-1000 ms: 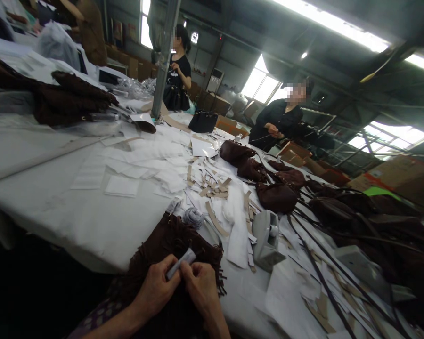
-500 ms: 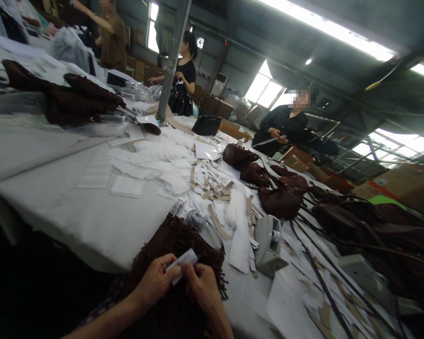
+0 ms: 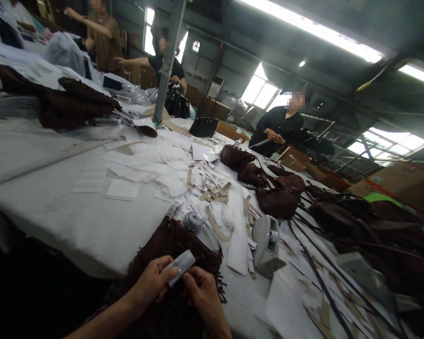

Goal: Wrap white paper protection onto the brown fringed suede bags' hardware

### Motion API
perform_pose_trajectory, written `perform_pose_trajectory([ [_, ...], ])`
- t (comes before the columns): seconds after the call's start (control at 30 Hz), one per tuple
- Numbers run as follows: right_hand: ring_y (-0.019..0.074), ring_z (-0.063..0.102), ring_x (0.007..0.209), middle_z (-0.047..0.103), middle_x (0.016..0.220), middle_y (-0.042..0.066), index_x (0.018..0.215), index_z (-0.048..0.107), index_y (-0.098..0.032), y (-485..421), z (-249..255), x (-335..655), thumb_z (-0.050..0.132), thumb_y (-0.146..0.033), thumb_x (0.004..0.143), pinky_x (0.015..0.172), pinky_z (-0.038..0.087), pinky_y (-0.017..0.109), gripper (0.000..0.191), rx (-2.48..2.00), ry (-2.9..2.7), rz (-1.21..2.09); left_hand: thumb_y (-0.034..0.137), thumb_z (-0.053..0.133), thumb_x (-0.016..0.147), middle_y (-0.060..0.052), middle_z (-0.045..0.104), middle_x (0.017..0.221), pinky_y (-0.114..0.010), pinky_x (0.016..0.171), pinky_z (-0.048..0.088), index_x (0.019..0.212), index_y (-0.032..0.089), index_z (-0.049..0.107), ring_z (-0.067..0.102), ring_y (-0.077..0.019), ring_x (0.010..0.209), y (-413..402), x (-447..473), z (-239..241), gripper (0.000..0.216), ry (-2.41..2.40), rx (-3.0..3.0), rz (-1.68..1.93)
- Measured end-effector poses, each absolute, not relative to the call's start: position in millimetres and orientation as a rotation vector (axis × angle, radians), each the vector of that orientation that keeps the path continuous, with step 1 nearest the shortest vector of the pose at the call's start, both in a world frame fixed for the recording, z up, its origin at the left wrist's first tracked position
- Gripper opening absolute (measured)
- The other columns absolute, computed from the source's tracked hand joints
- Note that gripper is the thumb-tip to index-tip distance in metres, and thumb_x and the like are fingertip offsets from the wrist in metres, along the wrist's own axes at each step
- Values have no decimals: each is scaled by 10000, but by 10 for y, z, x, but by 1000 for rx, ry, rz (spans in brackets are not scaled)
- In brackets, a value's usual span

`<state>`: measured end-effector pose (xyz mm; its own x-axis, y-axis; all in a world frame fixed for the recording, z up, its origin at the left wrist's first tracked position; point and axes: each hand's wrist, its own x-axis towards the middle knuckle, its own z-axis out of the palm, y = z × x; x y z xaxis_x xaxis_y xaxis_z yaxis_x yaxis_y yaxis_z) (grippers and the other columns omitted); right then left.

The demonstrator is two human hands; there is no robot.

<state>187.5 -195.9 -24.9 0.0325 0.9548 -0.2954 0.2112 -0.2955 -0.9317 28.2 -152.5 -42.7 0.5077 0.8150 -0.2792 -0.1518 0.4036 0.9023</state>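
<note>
My left hand (image 3: 154, 281) pinches a small pale, shiny wrapped piece (image 3: 181, 266) between thumb and fingers; its exact kind I cannot make out. Close by on the right, my right hand (image 3: 201, 287) is closed in a pinch just below that piece. Whatever is between its fingertips, if anything, is too small to see. Beneath both hands lies a dark brown fringed bag (image 3: 162, 240) at the table's front edge. A grey crumpled roll (image 3: 193, 221) sits against its top.
A grey tape dispenser (image 3: 266, 245) stands right of the bag, among paper and tan strips (image 3: 217, 223) on the white-covered table (image 3: 74, 226). Brown bags (image 3: 275, 202) with long straps lie to the right. A metal post (image 3: 167, 66) rises farther back, with several people beyond.
My right fingertips have drawn slightly away from the pale piece, which my left hand still holds. Behind the post, a person has stretched an arm out to the left.
</note>
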Motion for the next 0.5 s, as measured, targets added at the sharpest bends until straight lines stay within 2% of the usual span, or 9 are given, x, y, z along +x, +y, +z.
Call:
perform_pose_trajectory([
  [0.5,60,428,424,535,546,-34,812,693,-146,-2005,-241,1833,570,-467,846,419,309,178,345,-1589,-1233,1239,515,585,799,47,524,580,-150,296,213,825,135,556,297,-14,298,-1490,222,-429,382,721,1005,614],
])
